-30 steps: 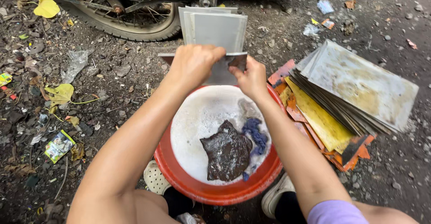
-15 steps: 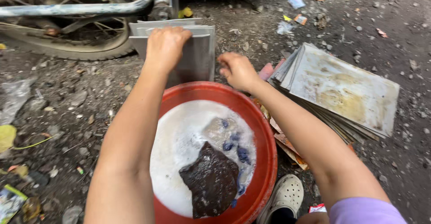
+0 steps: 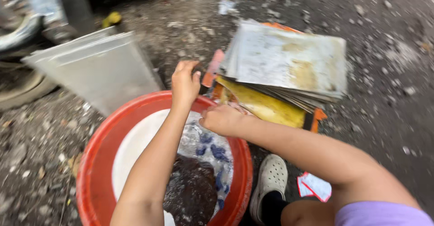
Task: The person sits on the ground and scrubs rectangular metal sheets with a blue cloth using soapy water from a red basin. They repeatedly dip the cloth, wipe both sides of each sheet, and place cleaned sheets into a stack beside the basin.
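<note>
Left hand up past the far rim of a big red tub, fingers curled in but not shut on anything that shows. Reaching toward the near left edge of a stack of dirty flat sheets, close to it; cannot tell if touching. Right hand balled into a loose fist over the right rim of the tub, just beside the stack. What sits inside the fist: cannot tell.

Stack lying on the dirt ground, to the right and far side of the tub. Top sheet grey-white with yellow stains. Under it a yellow sheet sticking out toward the tub, and orange edges peeking at the left and right.

Inside the tub, milky white water. A dark wet rag in the near part, with blue bits beside it, partly hidden by the left arm.

To the left of the tub, grey shiny plates leaning up, a bit blurry. Far left, part of a wheel, blurry too.

Near right of the tub, a pale rubber shoe on the ground. Just right of it, a small white card with a red edge. A purple sleeve at the bottom right corner.
</note>
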